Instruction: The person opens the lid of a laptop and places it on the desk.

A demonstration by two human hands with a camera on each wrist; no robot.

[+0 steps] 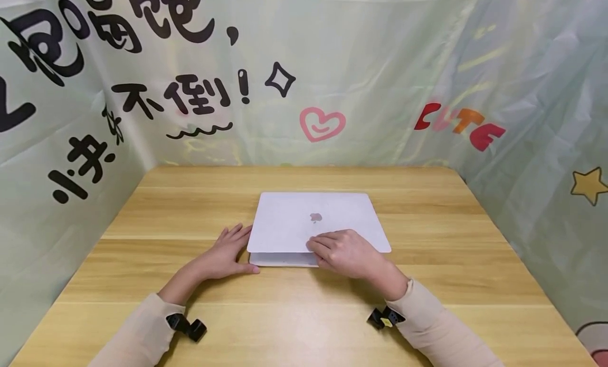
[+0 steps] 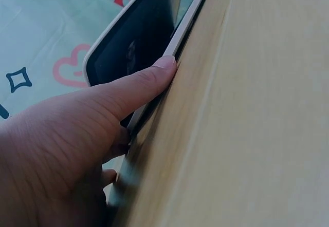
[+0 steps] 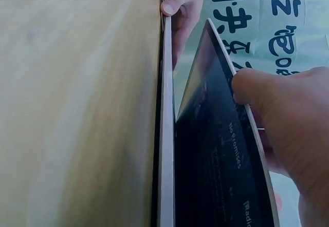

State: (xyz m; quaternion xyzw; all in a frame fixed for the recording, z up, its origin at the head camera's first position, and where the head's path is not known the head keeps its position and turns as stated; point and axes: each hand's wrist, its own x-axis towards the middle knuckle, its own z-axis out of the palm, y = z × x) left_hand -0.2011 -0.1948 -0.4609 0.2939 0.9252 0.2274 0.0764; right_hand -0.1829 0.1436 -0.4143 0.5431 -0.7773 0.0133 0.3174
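A smooth silver, round-cornered laptop (image 1: 290, 227) sits ajar mid-way across a honey-toned, wood-grained desk (image 1: 427, 224), the right hand (image 1: 349, 255) pinching its lip at six o'clock, the left hand (image 1: 225, 259), fingers spread, touching its eight o'clock corner

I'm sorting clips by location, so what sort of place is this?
Probably an indoor recording corner, perhaps a makeshift booth: wrinkled printed sheeting hangs behind and on both sides of a wooden table, and black wrist-worn devices suggest filming.
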